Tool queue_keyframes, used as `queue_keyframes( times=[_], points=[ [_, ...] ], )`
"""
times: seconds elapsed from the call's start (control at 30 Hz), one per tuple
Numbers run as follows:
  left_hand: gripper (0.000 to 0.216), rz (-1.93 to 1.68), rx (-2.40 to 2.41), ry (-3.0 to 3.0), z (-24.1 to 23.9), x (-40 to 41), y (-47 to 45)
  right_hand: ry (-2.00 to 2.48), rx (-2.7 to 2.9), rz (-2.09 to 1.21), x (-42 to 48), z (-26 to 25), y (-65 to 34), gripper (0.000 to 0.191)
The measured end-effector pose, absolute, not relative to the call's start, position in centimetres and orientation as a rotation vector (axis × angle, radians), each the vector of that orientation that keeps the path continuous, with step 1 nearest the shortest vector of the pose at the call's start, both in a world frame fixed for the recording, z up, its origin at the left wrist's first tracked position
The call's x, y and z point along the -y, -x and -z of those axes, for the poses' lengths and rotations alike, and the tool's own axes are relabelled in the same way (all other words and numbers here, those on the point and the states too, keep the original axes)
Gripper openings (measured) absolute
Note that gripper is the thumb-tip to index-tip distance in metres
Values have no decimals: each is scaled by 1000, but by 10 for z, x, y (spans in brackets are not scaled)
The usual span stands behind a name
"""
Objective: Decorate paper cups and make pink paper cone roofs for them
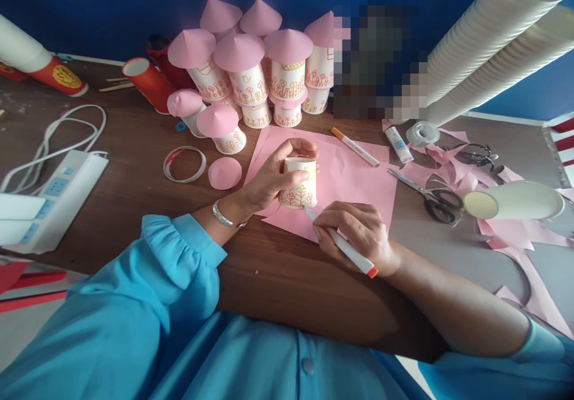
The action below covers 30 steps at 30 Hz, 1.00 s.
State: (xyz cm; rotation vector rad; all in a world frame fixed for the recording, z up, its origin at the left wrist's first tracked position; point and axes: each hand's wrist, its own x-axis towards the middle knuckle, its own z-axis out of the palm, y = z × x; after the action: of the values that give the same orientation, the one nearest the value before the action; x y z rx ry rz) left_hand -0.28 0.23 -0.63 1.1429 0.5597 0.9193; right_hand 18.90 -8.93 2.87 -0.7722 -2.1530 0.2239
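Drawing step in hand, as I read it: left hand (273, 176) wraps the small paper cup (299, 192) from its 9 o'clock side, fingers curled over the top, cup upside down on the pink paper sheet (359, 173), table centre. Right hand (354, 232) at the cup's 4 o'clock, pinching a white marker (345, 247) pen-style, tip touching the cup's lower edge near the printed flowers.

Finished cups with pink cone roofs (244, 77) cluster at 12 o'clock. Loose pink cone (225, 173) and tape ring (185, 164) at 9 o'clock. Second marker (355, 146) and glue stick (397, 144) at 1 o'clock, scissors (426, 195) at 3 o'clock, white cup stacks (493, 35) at 2 o'clock.

Judgement: a further stroke calls for a steady left-hand hold, or a small turn of the cup to bring fresh wall to the tip; light pressure, thin wall.
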Motion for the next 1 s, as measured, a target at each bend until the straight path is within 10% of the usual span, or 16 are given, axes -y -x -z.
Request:
queue_keyframes(
  times=[1.0],
  points=[
    [46,-927,-538,-1153,6,-3,3,803,2137,-218,87,-32,-192,17]
  ],
)
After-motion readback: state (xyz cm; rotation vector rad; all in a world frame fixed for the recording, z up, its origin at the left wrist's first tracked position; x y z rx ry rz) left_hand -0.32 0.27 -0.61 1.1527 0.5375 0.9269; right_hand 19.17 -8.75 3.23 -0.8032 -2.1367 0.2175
